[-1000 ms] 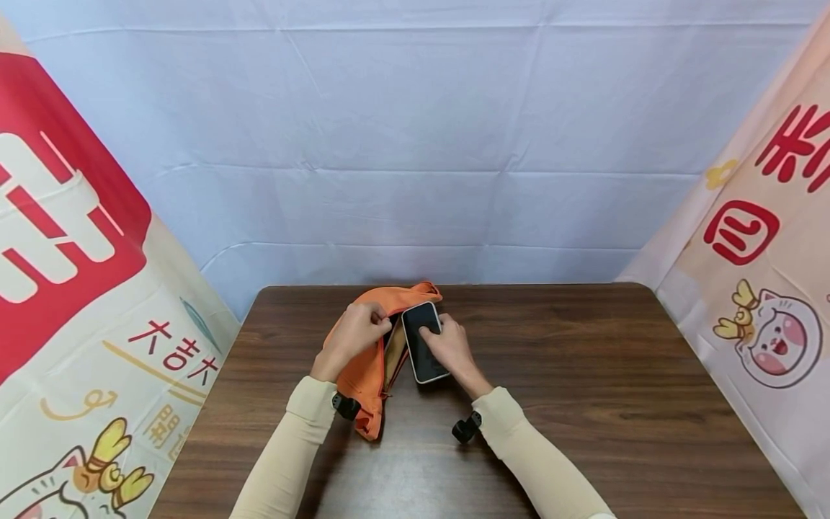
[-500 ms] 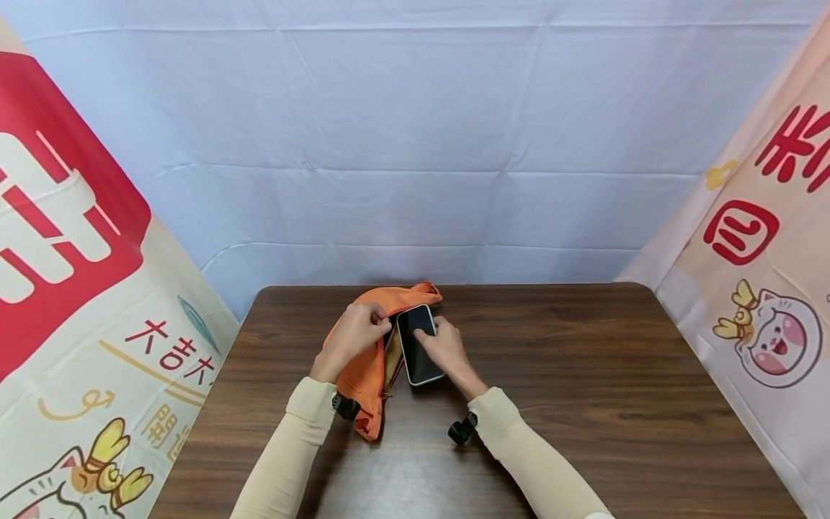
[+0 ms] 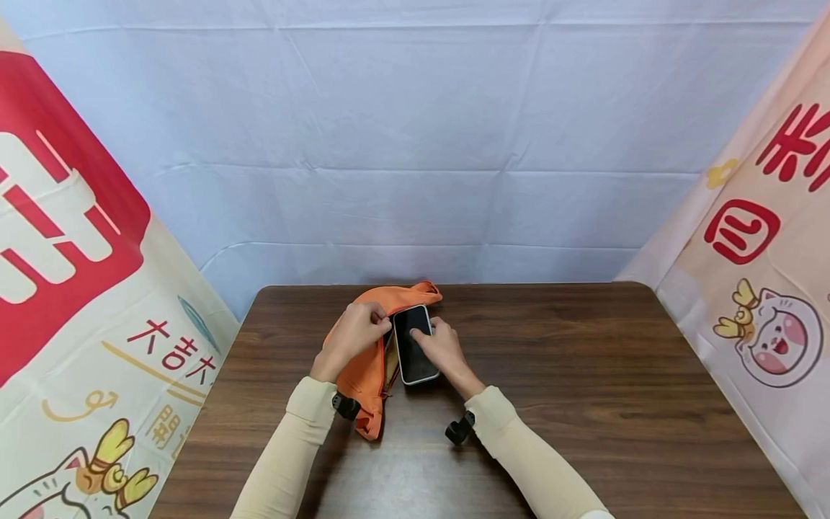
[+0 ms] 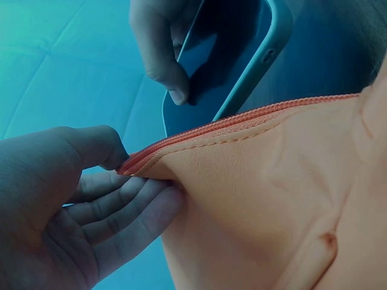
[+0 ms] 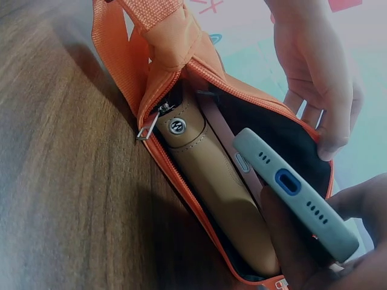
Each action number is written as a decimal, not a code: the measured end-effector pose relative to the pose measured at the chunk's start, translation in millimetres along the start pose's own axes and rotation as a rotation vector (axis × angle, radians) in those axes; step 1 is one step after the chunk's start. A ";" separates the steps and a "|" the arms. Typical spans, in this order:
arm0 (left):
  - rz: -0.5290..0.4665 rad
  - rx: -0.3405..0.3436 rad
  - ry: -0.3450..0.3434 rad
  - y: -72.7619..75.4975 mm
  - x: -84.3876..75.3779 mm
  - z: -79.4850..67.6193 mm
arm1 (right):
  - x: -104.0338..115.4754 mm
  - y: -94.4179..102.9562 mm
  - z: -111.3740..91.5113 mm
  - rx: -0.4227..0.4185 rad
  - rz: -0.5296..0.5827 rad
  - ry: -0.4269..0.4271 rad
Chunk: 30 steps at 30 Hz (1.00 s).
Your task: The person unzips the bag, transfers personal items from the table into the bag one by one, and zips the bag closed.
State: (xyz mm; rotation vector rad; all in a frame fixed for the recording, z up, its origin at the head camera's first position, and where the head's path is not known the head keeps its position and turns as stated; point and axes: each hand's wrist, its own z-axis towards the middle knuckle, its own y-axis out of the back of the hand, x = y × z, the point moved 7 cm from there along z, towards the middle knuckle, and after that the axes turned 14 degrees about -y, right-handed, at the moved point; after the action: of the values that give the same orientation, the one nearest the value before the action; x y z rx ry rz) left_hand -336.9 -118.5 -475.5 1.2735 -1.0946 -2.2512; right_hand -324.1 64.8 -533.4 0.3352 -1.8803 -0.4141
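Note:
An orange zippered bag [image 3: 361, 376] lies on the table with its mouth unzipped. My left hand [image 3: 353, 333] pinches the zipper edge between thumb and fingers and holds that side out. In my right hand [image 3: 446, 348] is a smartphone [image 3: 415, 360] in a pale case, thumb on its dark screen. The right wrist view shows the phone's charging-port end above the bag's opening. Inside the bag are a tan pouch [image 5: 217, 193] with a snap button and a thin pinkish item [image 5: 216, 124], partly hidden.
The bag sits near the back edge of the brown wooden table [image 3: 583, 375]. A pale cloth backdrop [image 3: 415, 144] hangs behind it, with printed banners at left [image 3: 97, 288] and right [image 3: 765, 238]. An orange strap [image 5: 112, 48] lies at the bag's end.
My right hand has moved the phone slightly left, so it now covers more of the bag's opening. The left hand and the bag stay in place.

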 end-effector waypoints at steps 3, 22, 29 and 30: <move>0.000 0.002 -0.002 0.1 -0.3 -0.3 | 0.8 -0.9 -1.5 0.002 0.003 -0.007; -0.010 0.001 -0.007 0.6 -1.4 -1.1 | 2.7 -10.6 -2.6 0.027 0.032 -0.020; -0.013 0.005 -0.012 1.8 -1.7 -0.3 | 4.8 -13.3 -2.8 0.031 0.047 -0.022; -0.012 0.004 -0.014 1.9 -1.8 -0.2 | 4.7 -13.8 -2.8 0.033 0.046 -0.025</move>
State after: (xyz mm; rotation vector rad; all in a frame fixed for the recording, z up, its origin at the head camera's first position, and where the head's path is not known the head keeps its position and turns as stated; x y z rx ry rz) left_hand -335.9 -118.7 -473.1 1.2715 -1.0993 -2.2713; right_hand -322.6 50.1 -534.6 0.3096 -1.9169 -0.3577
